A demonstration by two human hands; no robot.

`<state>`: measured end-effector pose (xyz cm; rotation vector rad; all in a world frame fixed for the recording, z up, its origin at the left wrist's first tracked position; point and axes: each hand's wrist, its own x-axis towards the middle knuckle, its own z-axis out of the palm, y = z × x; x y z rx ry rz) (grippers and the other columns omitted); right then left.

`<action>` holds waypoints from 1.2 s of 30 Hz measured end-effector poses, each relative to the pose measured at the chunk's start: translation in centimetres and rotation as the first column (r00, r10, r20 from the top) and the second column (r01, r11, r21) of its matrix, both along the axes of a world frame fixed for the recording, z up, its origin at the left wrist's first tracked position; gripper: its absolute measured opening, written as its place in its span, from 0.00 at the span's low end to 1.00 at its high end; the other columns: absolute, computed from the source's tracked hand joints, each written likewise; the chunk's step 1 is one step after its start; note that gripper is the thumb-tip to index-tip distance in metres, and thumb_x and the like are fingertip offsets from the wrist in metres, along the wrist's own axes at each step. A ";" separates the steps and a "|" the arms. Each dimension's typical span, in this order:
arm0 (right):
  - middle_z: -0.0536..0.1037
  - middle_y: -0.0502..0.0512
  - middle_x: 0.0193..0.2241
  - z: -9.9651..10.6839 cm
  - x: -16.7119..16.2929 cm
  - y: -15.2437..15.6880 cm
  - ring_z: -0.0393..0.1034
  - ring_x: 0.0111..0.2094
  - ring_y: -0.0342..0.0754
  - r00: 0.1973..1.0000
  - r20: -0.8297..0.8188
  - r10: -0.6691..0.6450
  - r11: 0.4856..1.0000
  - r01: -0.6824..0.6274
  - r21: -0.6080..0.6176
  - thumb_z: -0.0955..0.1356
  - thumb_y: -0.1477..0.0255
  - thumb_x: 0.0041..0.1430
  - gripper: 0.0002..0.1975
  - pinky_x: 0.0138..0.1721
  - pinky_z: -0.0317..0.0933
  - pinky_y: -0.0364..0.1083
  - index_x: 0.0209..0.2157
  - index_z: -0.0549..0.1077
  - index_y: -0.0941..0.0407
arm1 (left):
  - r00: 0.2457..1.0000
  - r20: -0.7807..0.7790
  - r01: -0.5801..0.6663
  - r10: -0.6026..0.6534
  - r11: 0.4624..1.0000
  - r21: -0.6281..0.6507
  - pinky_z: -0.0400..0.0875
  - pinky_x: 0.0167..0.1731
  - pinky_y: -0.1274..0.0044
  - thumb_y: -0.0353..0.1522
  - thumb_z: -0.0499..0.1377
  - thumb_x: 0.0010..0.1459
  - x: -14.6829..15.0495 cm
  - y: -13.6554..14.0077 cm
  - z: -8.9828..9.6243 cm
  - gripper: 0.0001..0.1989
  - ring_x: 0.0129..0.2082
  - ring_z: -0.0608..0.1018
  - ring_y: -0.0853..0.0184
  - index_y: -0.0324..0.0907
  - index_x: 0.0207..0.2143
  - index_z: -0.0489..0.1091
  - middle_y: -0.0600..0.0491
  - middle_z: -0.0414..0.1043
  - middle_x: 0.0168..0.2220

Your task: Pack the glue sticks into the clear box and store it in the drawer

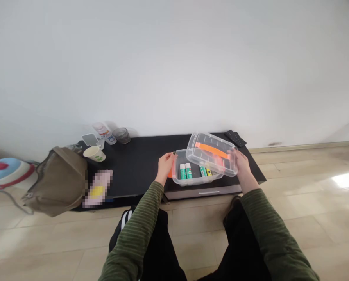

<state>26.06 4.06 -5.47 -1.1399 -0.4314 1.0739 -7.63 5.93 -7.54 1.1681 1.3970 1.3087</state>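
Note:
A clear plastic box point(196, 180) rests on the black cabinet, with an orange latch point(170, 171) on its left side. My left hand point(165, 167) grips the box's left end, fingers on the rim. In my right hand point(241, 166) is the clear lid point(203, 158) with its orange handle point(212, 150), tilted above the right part of the box. Inside the box stand two green glue sticks with white caps point(185, 171). Farther right lie another green tube point(203, 171) and a yellow item point(209, 171), partly hidden under the lid.
On the black cabinet point(136, 160) are a paper cup point(94, 153), a spray can point(104, 133), a glass bowl point(122, 135) and a dark remote or keypad point(235, 138). A brown bag point(58, 179) leans at the left end. A white wall rises behind.

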 end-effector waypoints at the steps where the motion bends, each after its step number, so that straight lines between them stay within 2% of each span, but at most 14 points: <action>1: 0.83 0.55 0.28 0.1 -0.5 0.1 0.75 0.22 0.44 0.999 0.001 0.035 0.999 -0.035 -0.016 0.79 0.65 0.47 0.16 0.23 0.72 0.42 0.29 0.73 0.57 | 1.000 -0.025 0.001 -0.001 1.000 -0.003 0.72 0.37 0.75 0.48 0.62 0.55 -0.1 0.0 0.0 0.21 0.35 0.80 0.62 0.38 0.35 0.79 0.46 0.81 0.35; 5: 0.83 0.54 0.27 0.3 -1.6 0.4 0.73 0.20 0.44 0.994 0.009 0.113 0.993 -0.113 -0.036 0.80 0.63 0.46 0.17 0.17 0.68 0.40 0.31 0.74 0.57 | 0.995 -0.104 -0.019 0.008 0.994 -0.110 0.67 0.29 0.76 0.52 0.57 0.58 -0.6 -0.5 0.3 0.26 0.28 0.76 0.64 0.38 0.28 0.77 0.49 0.77 0.26; 8: 0.82 0.53 0.26 0.4 -2.1 0.8 0.74 0.21 0.45 0.986 0.002 0.166 0.986 -0.166 -0.028 0.80 0.62 0.46 0.19 0.20 0.71 0.42 0.34 0.75 0.56 | 0.994 -0.108 -0.014 -0.007 0.982 -0.190 0.66 0.28 0.75 0.54 0.57 0.57 -0.9 -1.3 0.7 0.28 0.26 0.75 0.63 0.38 0.26 0.76 0.49 0.75 0.24; 13: 0.81 0.51 0.27 -0.1 -3.1 1.4 0.76 0.26 0.46 0.976 0.045 0.212 0.977 -0.212 -0.004 0.82 0.61 0.40 0.22 0.28 0.73 0.44 0.35 0.78 0.57 | 0.997 -0.076 0.017 -0.026 0.994 -0.108 0.70 0.39 0.74 0.51 0.59 0.57 -0.3 -2.5 1.4 0.24 0.41 0.79 0.59 0.40 0.41 0.79 0.47 0.80 0.41; 15: 0.82 0.51 0.29 -0.3 -3.6 1.6 0.76 0.28 0.45 0.970 0.106 0.218 0.976 -0.218 -0.011 0.81 0.60 0.40 0.23 0.29 0.72 0.43 0.36 0.79 0.56 | 0.991 -0.117 0.048 -0.060 0.994 -0.099 0.71 0.40 0.74 0.50 0.59 0.57 0.1 -2.9 1.9 0.25 0.42 0.79 0.59 0.41 0.45 0.78 0.47 0.80 0.43; 19: 0.83 0.53 0.33 -0.5 -4.5 1.7 0.76 0.32 0.47 0.925 0.273 0.263 0.965 -0.250 -0.081 0.79 0.56 0.44 0.22 0.32 0.70 0.43 0.38 0.81 0.56 | 0.972 -0.203 0.103 -0.119 0.991 -0.089 0.71 0.40 0.73 0.47 0.62 0.55 0.4 -3.2 2.6 0.23 0.40 0.79 0.58 0.39 0.43 0.78 0.47 0.80 0.40; 27: 0.83 0.57 0.39 0.1 -5.1 1.4 0.77 0.38 0.50 0.839 0.476 0.262 0.965 -0.229 -0.129 0.75 0.56 0.51 0.20 0.37 0.70 0.45 0.39 0.81 0.56 | 0.990 -0.112 0.065 -0.081 0.988 -0.140 0.69 0.39 0.73 0.43 0.64 0.51 0.1 -2.6 1.7 0.19 0.37 0.78 0.61 0.39 0.41 0.76 0.48 0.78 0.38; 32: 0.83 0.59 0.41 -0.4 -5.1 1.6 0.78 0.41 0.51 0.844 0.476 0.247 0.969 -0.202 -0.144 0.75 0.60 0.52 0.18 0.40 0.72 0.46 0.41 0.80 0.57 | 0.996 -0.078 0.035 -0.046 0.991 -0.129 0.69 0.36 0.74 0.42 0.66 0.50 0.4 -2.4 1.6 0.16 0.35 0.77 0.63 0.40 0.36 0.74 0.50 0.77 0.36; 36: 0.84 0.59 0.38 -0.9 -4.9 1.8 0.78 0.38 0.52 0.846 0.441 0.299 0.952 -0.234 -0.196 0.75 0.60 0.54 0.16 0.35 0.72 0.45 0.38 0.80 0.57 | 0.999 -0.041 0.013 -0.019 0.991 -0.133 0.71 0.41 0.73 0.40 0.67 0.51 0.6 -2.3 1.2 0.17 0.39 0.78 0.62 0.39 0.38 0.74 0.48 0.77 0.40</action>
